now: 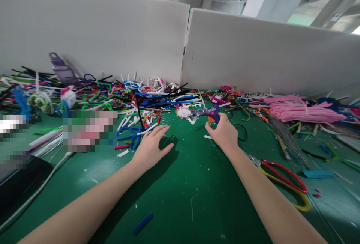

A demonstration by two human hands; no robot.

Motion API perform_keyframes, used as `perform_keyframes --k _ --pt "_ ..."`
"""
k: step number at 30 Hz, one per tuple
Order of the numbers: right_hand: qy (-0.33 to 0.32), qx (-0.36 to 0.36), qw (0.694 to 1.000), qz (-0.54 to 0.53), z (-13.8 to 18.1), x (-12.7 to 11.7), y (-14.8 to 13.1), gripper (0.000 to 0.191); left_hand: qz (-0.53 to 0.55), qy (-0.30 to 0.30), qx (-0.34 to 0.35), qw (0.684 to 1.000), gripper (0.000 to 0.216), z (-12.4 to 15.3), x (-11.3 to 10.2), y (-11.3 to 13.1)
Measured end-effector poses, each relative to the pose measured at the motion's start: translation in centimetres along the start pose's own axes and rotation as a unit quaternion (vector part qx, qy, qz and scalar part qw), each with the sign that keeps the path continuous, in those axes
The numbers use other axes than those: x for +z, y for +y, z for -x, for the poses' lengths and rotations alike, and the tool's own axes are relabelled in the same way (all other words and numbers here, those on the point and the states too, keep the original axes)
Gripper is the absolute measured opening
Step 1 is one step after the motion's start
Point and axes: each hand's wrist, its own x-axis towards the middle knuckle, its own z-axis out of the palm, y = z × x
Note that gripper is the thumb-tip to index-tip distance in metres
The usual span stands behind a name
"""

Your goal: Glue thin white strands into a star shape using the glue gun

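My right hand (223, 133) reaches forward over the green table (182, 195) and closes round the handle of a blue glue gun (211, 114) with an orange trigger. The gun lies with its nozzle pointing left, toward a small round pink clock (183, 112). My left hand (150, 146) rests palm down on the table, fingers stretched out and slightly apart, holding nothing. Its fingertips lie next to loose blue, white and orange pipe cleaners (140, 124).
A heap of coloured pipe cleaners runs along the white partition (112, 37). A bundle of pink pipe cleaners (300, 110) lies at the right. Red and yellow handled scissors (284, 180) lie beside my right forearm. A purple bottle (62, 69) stands at the back left.
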Motion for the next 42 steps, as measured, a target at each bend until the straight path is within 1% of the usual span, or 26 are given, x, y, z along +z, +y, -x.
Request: perform_keyframes --k 4,11,16,22,26,31,39,42 --pt "-0.009 -0.010 1.000 -0.005 0.2 0.2 -0.2 0.056 0.001 -0.001 0.000 1.000 0.050 0.0 0.1 -0.1" --pt "-0.014 -0.059 0.997 -0.037 0.5 0.6 -0.4 0.054 0.003 0.000 0.002 1.000 0.049 0.0 0.1 -0.1" --pt "-0.011 -0.080 0.995 -0.049 0.6 0.9 -0.2 0.051 0.007 -0.003 0.000 1.000 0.050 0.0 0.0 0.0" --pt "-0.046 -0.109 0.991 -0.068 0.8 0.9 -0.2 0.050 0.008 -0.002 0.001 1.000 0.050 0.0 0.0 0.0" --pt "-0.079 -0.116 0.987 -0.075 0.9 0.8 -0.3 0.049 0.010 -0.003 0.000 1.000 0.050 0.0 0.0 0.0" --pt "-0.104 -0.100 0.986 -0.079 1.1 0.8 -0.3 0.050 0.010 -0.004 -0.003 1.000 0.050 0.0 -0.1 0.1" --pt "-0.111 -0.109 0.982 -0.104 1.8 0.7 -0.3 0.050 0.014 -0.005 -0.004 1.000 0.049 0.0 -0.1 0.1" --pt "-0.106 -0.127 0.981 -0.099 2.2 0.6 -0.4 0.049 0.014 -0.003 0.000 1.000 0.049 0.0 0.0 0.0"
